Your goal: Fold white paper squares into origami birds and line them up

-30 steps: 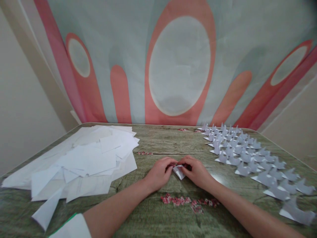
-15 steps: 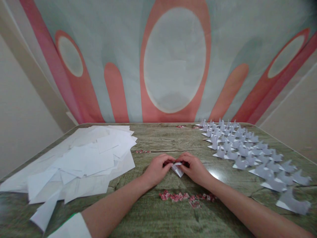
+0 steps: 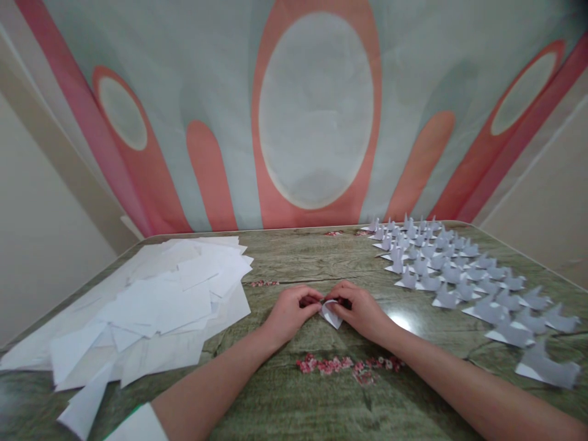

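The left hand [image 3: 288,313] and right hand [image 3: 361,311] pinch a folded white paper piece [image 3: 332,317] between them; flat white paper sheets [image 3: 158,301] lie at its nine o'clock, bird-shaped white paper figures [image 3: 487,311] toward two.

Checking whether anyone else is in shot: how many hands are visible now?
2: the left hand and the right hand, holding the small folded paper from either side, between the paper pile and the paper figures. No other hand shows.
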### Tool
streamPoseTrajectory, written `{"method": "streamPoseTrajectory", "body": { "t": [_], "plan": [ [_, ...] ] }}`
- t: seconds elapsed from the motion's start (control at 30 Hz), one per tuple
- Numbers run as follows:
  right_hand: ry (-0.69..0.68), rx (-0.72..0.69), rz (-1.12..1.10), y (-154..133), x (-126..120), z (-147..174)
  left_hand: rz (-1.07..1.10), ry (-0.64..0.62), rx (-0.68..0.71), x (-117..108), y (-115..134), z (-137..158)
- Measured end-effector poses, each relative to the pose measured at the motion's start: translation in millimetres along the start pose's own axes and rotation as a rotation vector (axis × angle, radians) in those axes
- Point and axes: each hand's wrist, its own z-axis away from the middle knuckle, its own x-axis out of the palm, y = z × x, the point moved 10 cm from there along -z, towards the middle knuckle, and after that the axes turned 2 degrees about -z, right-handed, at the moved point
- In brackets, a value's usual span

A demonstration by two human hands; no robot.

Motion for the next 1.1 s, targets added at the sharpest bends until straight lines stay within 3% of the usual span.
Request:
{"method": "streamPoseTrajectory", "body": {
  "t": [0.77, 1.1],
  "plan": [
    [-0.001, -0.023, -0.011, 0.5, -1.1, -0.9, -0.105, -0.026, 0.046, 6.1, 6.9, -4.4],
    [-0.074, -0.037, 0.006, 0.5, -5.7, 0.9, -0.162, -0.006, 0.082, 7.4, 13.2, -4.8]
  ]
}}
